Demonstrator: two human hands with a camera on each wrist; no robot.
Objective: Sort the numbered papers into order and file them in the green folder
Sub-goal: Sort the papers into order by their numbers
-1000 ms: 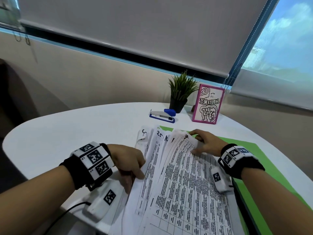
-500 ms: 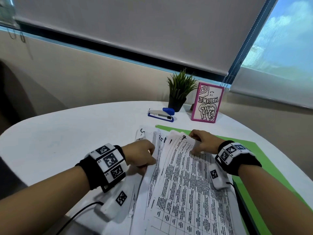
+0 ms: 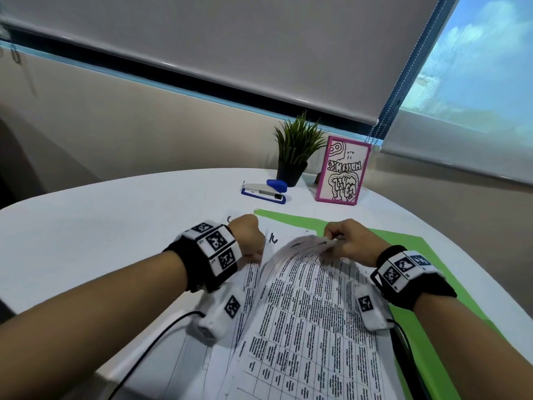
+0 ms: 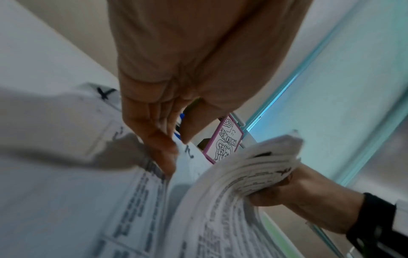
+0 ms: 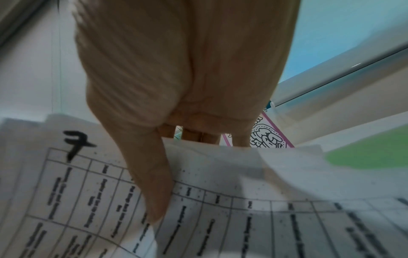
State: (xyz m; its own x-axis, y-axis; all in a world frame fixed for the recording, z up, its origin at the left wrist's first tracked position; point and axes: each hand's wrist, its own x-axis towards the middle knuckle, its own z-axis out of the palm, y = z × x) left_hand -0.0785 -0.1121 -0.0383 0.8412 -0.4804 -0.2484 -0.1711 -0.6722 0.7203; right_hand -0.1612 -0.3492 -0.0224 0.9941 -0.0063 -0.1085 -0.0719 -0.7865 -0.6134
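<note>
Right grip (image 3: pixel 350 241) pinches lifted papers (image 3: pixel 311 298); left grip (image 3: pixel 248 238) pins others.

Table (image 3: pixel 101 226) w/ papers (image 3: pixel 311 313) at 6 o'clock, partly on the folder (image 3: pixel 403 241), which runs out to 3 o'clock. Left hand (image 3: pixel 248 235) on the papers' 9 o'clock side, right hand (image 3: pixel 349 241) at their far edge, lifting a sheaf off the rest. Stapler (image 3: pixel 264 191) at 12 o'clock behind the papers; plant (image 3: pixel 297 151) just behind it; card (image 3: pixel 343 170) stands at 1 o'clock, right of the plant. Blind (image 3: pixel 230 53) & window (image 3: pixel 476 67) behind all.
</note>
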